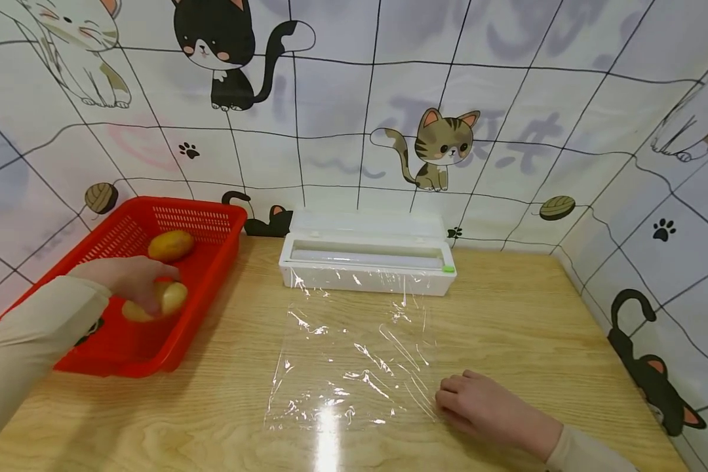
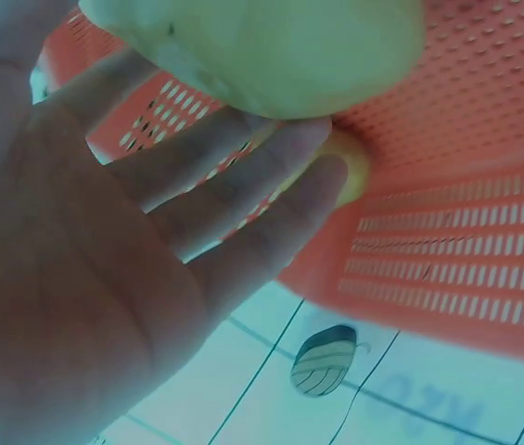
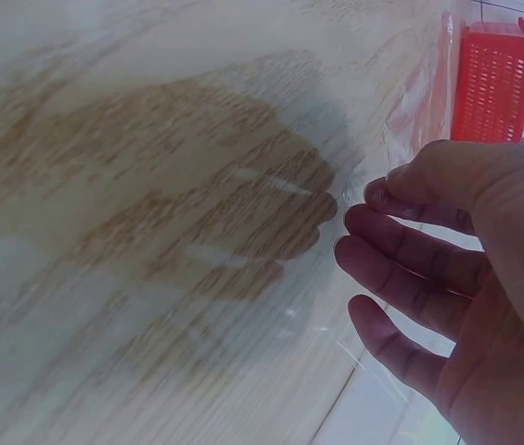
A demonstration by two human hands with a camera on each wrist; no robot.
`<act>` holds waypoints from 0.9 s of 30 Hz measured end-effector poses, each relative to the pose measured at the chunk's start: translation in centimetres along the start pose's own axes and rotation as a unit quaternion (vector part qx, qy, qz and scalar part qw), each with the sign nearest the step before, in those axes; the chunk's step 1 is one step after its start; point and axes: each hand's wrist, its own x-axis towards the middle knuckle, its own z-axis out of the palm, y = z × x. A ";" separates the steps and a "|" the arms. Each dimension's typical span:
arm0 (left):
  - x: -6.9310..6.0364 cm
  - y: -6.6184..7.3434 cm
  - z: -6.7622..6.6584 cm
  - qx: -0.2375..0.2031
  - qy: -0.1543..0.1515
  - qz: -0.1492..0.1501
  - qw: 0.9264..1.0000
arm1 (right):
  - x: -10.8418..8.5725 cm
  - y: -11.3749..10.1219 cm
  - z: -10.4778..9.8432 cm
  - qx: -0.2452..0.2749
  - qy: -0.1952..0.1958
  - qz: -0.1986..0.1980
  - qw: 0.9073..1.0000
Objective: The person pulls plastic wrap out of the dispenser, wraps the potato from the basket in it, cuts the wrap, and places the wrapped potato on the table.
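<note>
Inside the red plastic basket (image 1: pixel 218 275), at the left of the worktop (image 1: pixel 507 314): near potato (image 1: pixel 174 299), under the left hand (image 1: pixel 126 278). Long axis runs roughly left to right, right end tipped slightly away from the person. Whether it touches the basket floor, cannot tell. Far potato (image 1: pixel 171 246) lies just beyond, long axis much the same, right end also a little farther off.

Left arm enters from the lower left, cream sleeve (image 1: pixel 41 328) reaching over the basket's near-left side. Back of hand up, fingers pointing right; thumb on the near side of the potato, fingers on the far side, pinching it between. Left wrist view: fingers long and parted, tips against the potato's skin.

Clear plastic film (image 1: pixel 354 360) spread on the worktop, drawn toward the person from a white wrap dispenser (image 1: pixel 442 283). Dispenser's long axis lies crosswise, lid raised at the back, green tab at the right front.

Right hand (image 1: pixel 490 410) at the film's near right corner, back up, forearm from the lower right, fingers pointing left and slightly away. Fingers bent, thumb and index tips close together; whether they pinch the film, cannot tell.
</note>
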 end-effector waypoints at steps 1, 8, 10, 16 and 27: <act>-0.1 0.0 -0.2 -0.002 0.006 0.003 1.000 | 0.0 0.0 0.0 -0.002 0.000 -0.001 1.000; -0.7 0.9 -1.3 0.060 0.073 0.053 0.994 | -0.1 0.1 0.0 -0.003 0.001 0.000 1.000; -0.9 1.3 -1.5 0.075 0.096 0.065 0.990 | -0.1 0.0 0.0 0.000 0.003 0.002 1.000; -1.6 2.9 -2.0 0.093 0.150 0.087 0.980 | -0.1 0.0 -0.1 0.003 0.001 0.008 1.000; -2.5 7.6 -2.4 0.111 0.191 0.136 0.966 | -0.1 0.0 -0.2 0.008 0.001 0.011 1.000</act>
